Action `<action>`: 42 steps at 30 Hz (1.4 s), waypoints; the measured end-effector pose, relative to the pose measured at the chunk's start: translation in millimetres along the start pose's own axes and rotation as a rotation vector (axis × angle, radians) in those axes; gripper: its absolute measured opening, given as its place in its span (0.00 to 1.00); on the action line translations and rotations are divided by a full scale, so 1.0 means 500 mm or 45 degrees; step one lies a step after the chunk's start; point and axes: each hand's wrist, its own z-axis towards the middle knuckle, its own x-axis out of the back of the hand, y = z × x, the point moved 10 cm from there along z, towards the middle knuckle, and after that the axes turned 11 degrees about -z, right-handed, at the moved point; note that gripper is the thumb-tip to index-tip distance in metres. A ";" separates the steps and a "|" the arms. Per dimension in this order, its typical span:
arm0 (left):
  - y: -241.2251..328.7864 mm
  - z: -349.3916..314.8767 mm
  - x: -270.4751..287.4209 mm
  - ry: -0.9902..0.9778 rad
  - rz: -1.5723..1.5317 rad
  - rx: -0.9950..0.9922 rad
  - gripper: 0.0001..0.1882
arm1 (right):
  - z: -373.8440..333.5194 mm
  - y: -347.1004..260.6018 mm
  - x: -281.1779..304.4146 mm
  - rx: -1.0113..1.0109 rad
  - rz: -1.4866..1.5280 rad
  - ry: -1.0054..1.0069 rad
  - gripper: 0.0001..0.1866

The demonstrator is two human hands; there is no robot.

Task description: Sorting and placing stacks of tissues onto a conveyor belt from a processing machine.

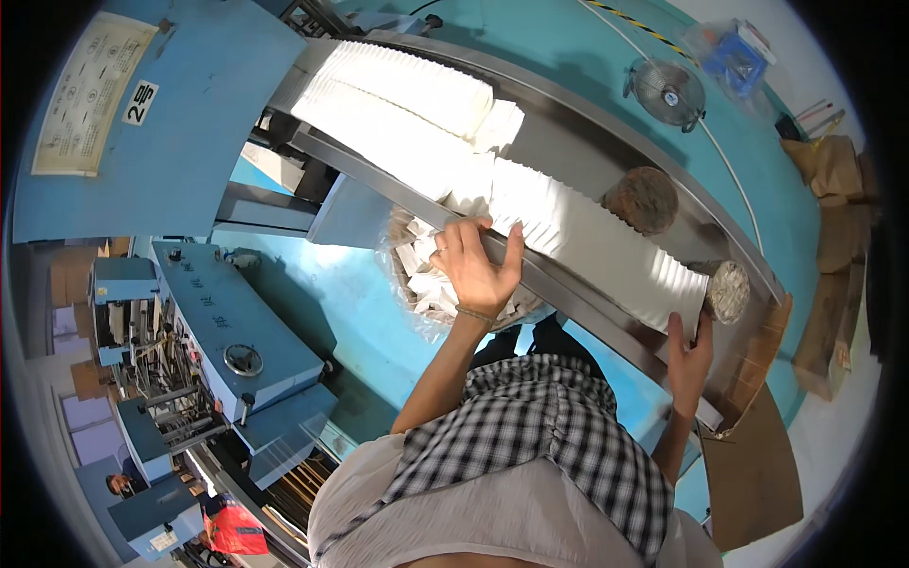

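A long row of white folded paper sheets (606, 241), which look like napkins standing on edge, lies in a metal trough (559, 128). Another white row (402, 90) runs beside it at the upper left. My left hand (480, 270) rests at the trough's near rim, thumb and fingers apart, by a break in the row. At the row's right end, my right hand (689, 360) touches the last sheets with its fingers apart. A pale, rough round block (728, 292) stands against that end. Behind the row sits a brown round block (642, 201).
Below the trough, a clear bag (412, 260) holds white scraps. A blue machine (227, 327) with a handwheel stands left, and a blue panel (189, 114) at upper left. A fan (668, 93) is beyond the trough. Cardboard (757, 473) hangs at its right end. Another person (121, 484) is at lower left.
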 end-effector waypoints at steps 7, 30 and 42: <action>0.015 0.035 0.011 -0.153 0.163 -0.041 0.20 | 0.031 -0.031 -0.008 -0.054 -0.151 -0.112 0.33; 0.082 -0.031 -0.098 -0.742 -0.365 -0.214 0.21 | -0.036 0.152 0.120 -0.290 -0.206 -0.165 0.48; 0.047 -0.015 -0.254 -1.442 -0.523 0.152 0.64 | -0.030 0.138 0.091 -0.263 0.026 -0.177 0.45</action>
